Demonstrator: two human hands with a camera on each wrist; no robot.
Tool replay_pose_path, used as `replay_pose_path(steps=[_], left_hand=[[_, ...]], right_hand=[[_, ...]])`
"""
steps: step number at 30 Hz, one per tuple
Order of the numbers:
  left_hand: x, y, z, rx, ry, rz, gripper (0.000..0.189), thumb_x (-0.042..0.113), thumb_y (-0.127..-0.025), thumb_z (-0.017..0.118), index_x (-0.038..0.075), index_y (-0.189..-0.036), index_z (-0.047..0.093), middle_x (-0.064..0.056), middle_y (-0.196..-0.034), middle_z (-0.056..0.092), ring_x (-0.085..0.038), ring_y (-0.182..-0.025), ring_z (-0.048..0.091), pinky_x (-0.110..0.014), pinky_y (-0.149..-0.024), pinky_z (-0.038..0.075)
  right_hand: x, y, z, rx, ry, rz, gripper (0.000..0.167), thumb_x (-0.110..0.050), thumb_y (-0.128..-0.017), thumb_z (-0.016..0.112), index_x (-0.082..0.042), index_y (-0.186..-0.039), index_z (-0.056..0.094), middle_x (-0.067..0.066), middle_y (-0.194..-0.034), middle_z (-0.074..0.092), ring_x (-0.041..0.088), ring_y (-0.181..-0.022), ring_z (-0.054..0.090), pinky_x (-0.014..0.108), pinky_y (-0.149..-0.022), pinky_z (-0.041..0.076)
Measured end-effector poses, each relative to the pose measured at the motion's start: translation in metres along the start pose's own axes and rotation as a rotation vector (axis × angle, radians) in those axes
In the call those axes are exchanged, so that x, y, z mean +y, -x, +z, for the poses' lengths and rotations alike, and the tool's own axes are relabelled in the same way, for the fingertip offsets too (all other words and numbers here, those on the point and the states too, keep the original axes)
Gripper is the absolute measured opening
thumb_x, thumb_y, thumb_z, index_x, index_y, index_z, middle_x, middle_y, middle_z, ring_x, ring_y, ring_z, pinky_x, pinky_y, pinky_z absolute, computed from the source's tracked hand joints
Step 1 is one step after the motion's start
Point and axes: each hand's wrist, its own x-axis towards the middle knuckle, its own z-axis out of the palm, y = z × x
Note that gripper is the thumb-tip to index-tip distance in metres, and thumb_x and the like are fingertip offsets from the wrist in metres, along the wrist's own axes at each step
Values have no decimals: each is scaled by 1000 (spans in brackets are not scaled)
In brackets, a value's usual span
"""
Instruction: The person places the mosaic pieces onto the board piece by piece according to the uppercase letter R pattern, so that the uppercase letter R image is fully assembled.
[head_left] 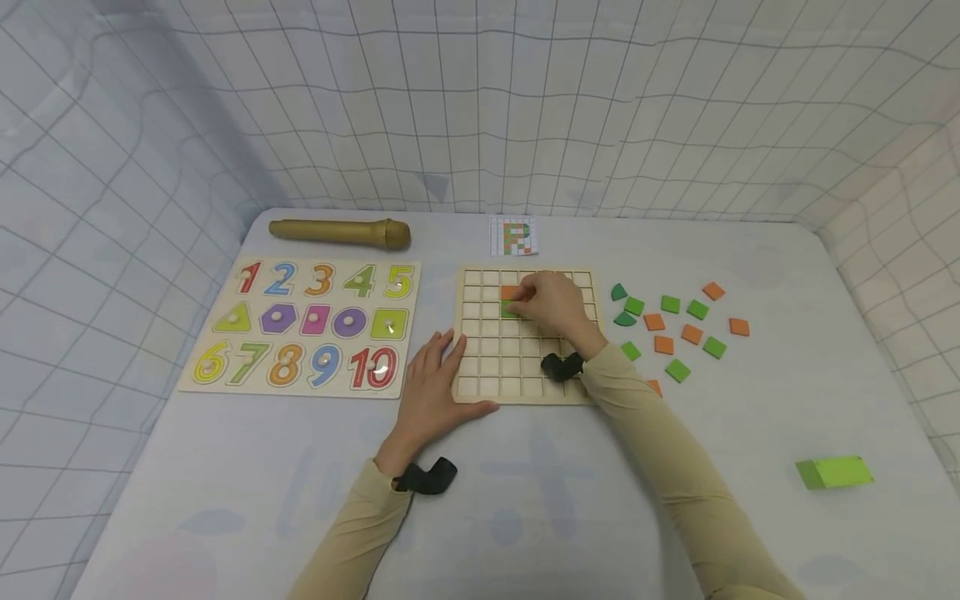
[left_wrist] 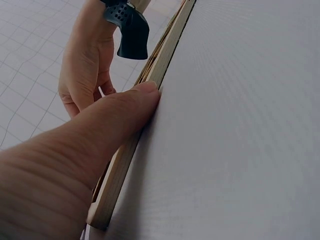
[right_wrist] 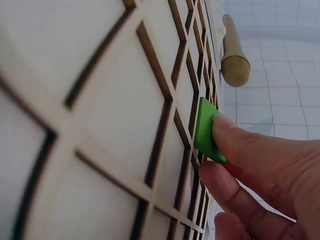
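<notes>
A wooden grid board lies flat in the middle of the table. My right hand is over its upper part and pinches a green square tile between thumb and finger, tilted against the grid in the right wrist view. Just above that spot, an orange square tile lies in a cell. My left hand is at the board's front left corner, fingers spread along the left side. Its thumb presses on the front edge in the left wrist view.
Loose orange and green squares, plus dark green quarter-round pieces, lie right of the board. A pattern card is behind it. A number puzzle and a gold microphone are at left. A green block stands front right.
</notes>
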Motion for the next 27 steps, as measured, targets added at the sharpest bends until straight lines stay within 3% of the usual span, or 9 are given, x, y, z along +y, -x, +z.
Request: replay_pose_path(steps=[15, 27], left_hand=[[0, 1, 1, -6, 10, -11, 105, 57, -66, 78, 3, -146, 36, -15, -151, 28, -32, -139, 17, -47, -110, 14], [1, 1, 0, -4, 2, -6, 105, 57, -66, 78, 2, -145, 36, -16, -150, 28, -32, -139, 18, -47, -110, 14]], right_hand=[[-1, -1, -1, -26, 93, 40, 26, -42, -80, 75, -17, -87, 74, -4, -87, 70, 16, -75, 61, 32, -62, 46], [-2, 0, 0, -1, 96, 5, 24, -40, -79, 77, -16, -82, 73, -4, -81, 68, 16, -72, 60, 33, -60, 46]])
